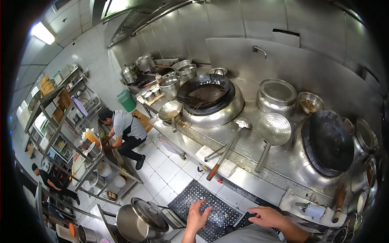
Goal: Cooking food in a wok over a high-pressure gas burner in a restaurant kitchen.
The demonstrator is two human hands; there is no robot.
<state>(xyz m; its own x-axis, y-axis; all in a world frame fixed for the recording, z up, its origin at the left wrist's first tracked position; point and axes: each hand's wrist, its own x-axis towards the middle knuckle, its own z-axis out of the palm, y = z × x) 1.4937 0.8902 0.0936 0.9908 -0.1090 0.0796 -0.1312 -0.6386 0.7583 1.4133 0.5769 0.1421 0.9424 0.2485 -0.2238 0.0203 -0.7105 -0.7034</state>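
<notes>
My left hand is raised over the floor mat, its fingers apart and nothing in it. To its right my right hand hangs in front of the stove's front edge, fingers stretched out and also without anything. Ahead of them a ladle with a wooden handle lies across the range edge on a folded white cloth. A perforated skimmer rests to the right of the ladle. Neither hand touches these tools. Farther back a black wok holding dark liquid sits on a round steel burner ring.
A second black wok tilts on the right burner. A mesh strainer, a lidded steel pot and a bowl of food stand on the range. A large stockpot is lower left. One co-worker crouches by shelving; another stands beyond.
</notes>
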